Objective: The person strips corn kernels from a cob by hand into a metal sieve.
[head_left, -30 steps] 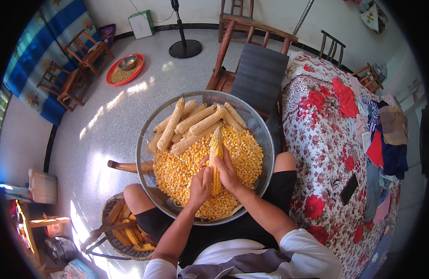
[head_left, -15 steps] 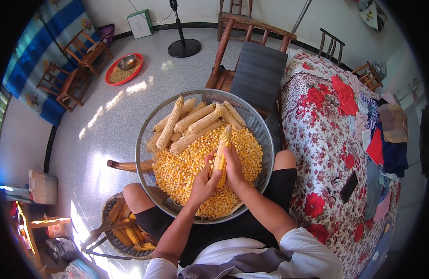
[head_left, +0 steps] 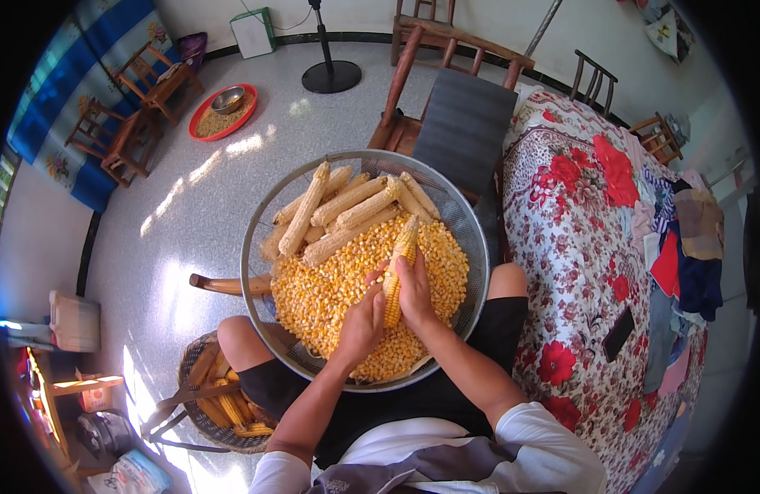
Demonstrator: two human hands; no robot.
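A partly shelled corn cob (head_left: 402,255) stands tilted between my two hands, its bare tip pointing away from me and yellow kernels left along its lower side. My right hand (head_left: 414,292) wraps round its right side. From the left, my left hand (head_left: 362,325) is closed against the lower part of the cob, thumb on the kernels. Beneath them, a wide round metal mesh sieve (head_left: 250,272) rests over my lap. Loose yellow kernels (head_left: 314,309) fill its near part, and several bare cobs (head_left: 347,204) are heaped at its far side.
Left of my leg stands a wicker basket (head_left: 190,412) of unshelled corn cobs. A wooden chair (head_left: 396,136) with a dark board (head_left: 462,123) is beyond the sieve. On the right, a flowered bed (head_left: 544,239) bears clothes and a phone (head_left: 618,334). A red basin (head_left: 250,111) sits on the floor.
The cob has turned a little between my hands, showing more kernels toward me. My left fingers have shifted slightly along it. The whole view has tilted a little.
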